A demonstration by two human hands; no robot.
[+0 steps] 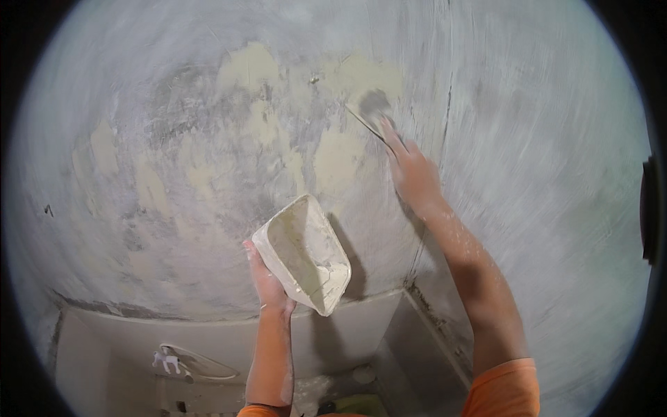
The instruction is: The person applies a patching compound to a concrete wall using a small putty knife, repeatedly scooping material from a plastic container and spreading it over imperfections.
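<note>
Head view of wall patching in a room corner. The right hand point(415, 174) is closed around the handle of a putty knife point(374, 110), its blade pressed flat against the grey wall point(542, 181) at the edge of a fresh beige filler patch point(361, 78); the spreading stroke appears to be the step in hand. The left hand point(267, 281) grips from below a white rectangular plastic tub point(303, 254), held tilted with its opening toward the wall, well below and left of the blade. The tub's inside shows only a thin smear of pale filler on its walls; no heap is visible, though its lower corner is hard to read. Other beige patches point(333, 161) dot the wall to the left. The next move likely calls for even blade pressure to feather the patch's edge.
</note>
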